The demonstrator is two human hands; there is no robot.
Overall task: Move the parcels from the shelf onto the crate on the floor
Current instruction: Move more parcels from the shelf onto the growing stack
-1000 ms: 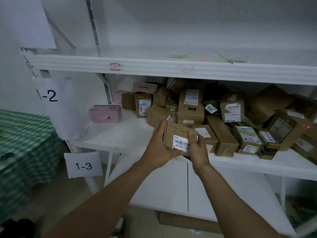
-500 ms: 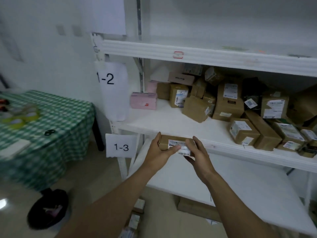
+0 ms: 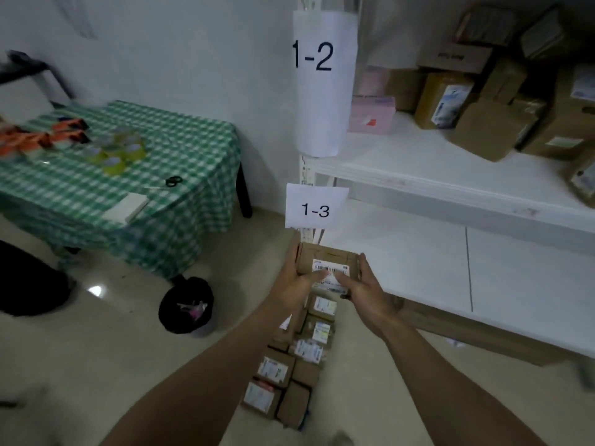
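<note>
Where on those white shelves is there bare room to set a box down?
The lower shelf right of the 1-3 sign is bare. The middle shelf is free along its front edge, ahead of the pink box. Its back is crowded with brown boxes.

Green-checked tablecloth [image 3: 180, 146], brown parcel [image 3: 325, 256], seemingly pink box [image 3: 372, 114]

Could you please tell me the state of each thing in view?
held parcel: closed, label up, gripped between both hands.
left hand: grips the parcel's left side.
right hand: grips the parcel's right side.
floor parcels: closed, lying in rows.
shelf parcels: closed, piled together.
</note>
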